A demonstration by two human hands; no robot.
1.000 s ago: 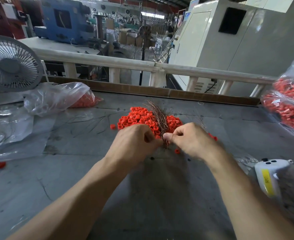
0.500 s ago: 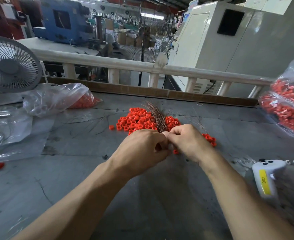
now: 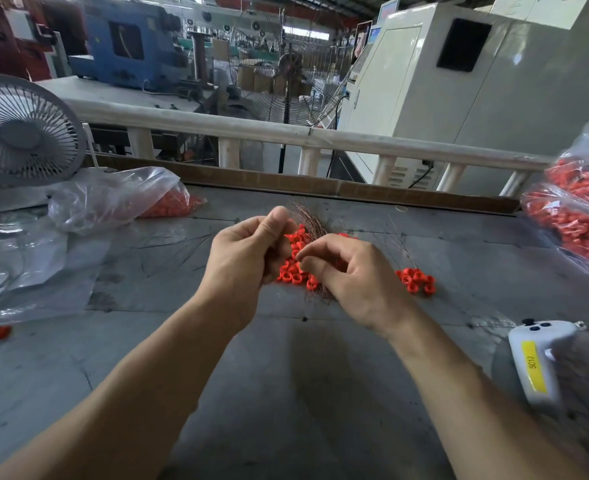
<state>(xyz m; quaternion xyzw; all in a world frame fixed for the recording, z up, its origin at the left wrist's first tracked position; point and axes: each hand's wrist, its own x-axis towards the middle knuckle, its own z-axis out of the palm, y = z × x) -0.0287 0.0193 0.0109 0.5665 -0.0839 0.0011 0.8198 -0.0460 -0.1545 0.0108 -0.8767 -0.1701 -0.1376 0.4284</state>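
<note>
Red rings point(image 3: 291, 273) heaped beyond curled left hand point(image 3: 248, 252), contents hidden; copper wire point(image 3: 309, 221) is pinched by right hand point(image 3: 352, 271). Rings could be scattered if wire slips.

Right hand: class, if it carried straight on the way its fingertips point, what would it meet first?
Probably the left hand: the right hand points leftward at its curled fingers, almost touching. The red rings lie lower, on the table, though depth is unclear.

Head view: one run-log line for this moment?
left hand: curled, contents hidden; right hand: fingertips pinched; below: small orange plastic rings, thin copper wires
</note>
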